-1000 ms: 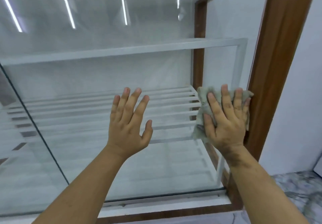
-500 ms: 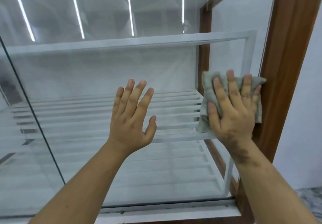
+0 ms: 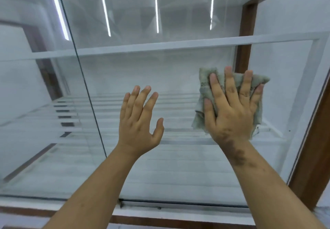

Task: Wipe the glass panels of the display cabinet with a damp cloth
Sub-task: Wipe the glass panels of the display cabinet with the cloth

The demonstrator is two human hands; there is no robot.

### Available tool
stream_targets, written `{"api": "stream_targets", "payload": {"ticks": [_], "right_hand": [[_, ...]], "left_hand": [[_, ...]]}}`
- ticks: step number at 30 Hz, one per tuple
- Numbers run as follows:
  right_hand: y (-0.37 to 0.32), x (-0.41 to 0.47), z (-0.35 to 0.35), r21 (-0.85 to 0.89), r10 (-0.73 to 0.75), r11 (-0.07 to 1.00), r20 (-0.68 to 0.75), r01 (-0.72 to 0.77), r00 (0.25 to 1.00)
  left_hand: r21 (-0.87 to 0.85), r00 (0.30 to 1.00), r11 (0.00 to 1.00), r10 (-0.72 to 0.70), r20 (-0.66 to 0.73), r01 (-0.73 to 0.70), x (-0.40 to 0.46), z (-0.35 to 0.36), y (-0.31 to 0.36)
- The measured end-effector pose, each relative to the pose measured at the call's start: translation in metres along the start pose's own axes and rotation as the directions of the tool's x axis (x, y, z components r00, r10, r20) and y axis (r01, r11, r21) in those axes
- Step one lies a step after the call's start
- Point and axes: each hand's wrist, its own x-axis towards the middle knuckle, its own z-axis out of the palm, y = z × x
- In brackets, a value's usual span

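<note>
my right hand (image 3: 232, 107): fingers spread, palm pressing grey-green cloth (image 3: 202, 93) flat on glass panel (image 3: 178, 166), near brown frame (image 3: 314, 148) | my left hand (image 3: 139, 121): open, empty, fingers apart, raised before the same pane

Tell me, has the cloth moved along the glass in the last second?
Yes. The cloth under the right hand has slid left, away from the brown frame it was touching before; a gap of glass now shows between them.
</note>
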Motion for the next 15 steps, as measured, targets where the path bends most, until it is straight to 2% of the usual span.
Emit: {"api": "stream_targets", "payload": {"ticks": [1,2,4,7,9,11,13,15], "right_hand": [[-0.025,0.007,0.006,0.021,0.015,1.000,0.001,-0.015,1.000],[-0.045,0.008,0.011,0.025,-0.029,0.999,0.023,0.028,0.999],[-0.078,-0.010,0.024,0.016,-0.193,0.981,0.090,0.193,0.977],[-0.074,-0.042,0.028,-0.047,-0.275,0.958,0.114,0.282,0.955],[-0.062,-0.043,0.024,-0.078,-0.237,0.967,0.087,0.244,0.968],[-0.062,-0.026,0.023,-0.079,-0.140,0.986,0.055,0.144,0.989],[-0.082,-0.006,0.028,-0.052,-0.039,0.998,0.014,0.039,0.999],[-0.109,0.001,0.035,-0.036,-0.036,0.999,0.032,0.037,0.999]], "left_hand": [[-0.027,1.000,1.000,0.013,0.011,-0.013,0.000,-0.003,-0.005],[-0.045,0.999,0.999,0.030,0.011,-0.030,0.000,-0.004,-0.009],[-0.028,0.999,0.999,0.028,-0.027,-0.029,-0.004,-0.011,-0.025],[-0.012,1.000,1.000,0.002,-0.024,-0.003,-0.009,-0.019,-0.052],[-0.017,1.000,0.999,0.030,0.004,-0.030,-0.010,-0.020,-0.061],[-0.021,0.999,0.999,0.048,0.005,-0.048,-0.010,-0.020,-0.065],[-0.035,0.999,0.998,0.053,0.007,-0.053,-0.010,-0.021,-0.065],[-0.059,0.998,0.997,0.061,0.025,-0.059,-0.009,-0.024,-0.065]]}}
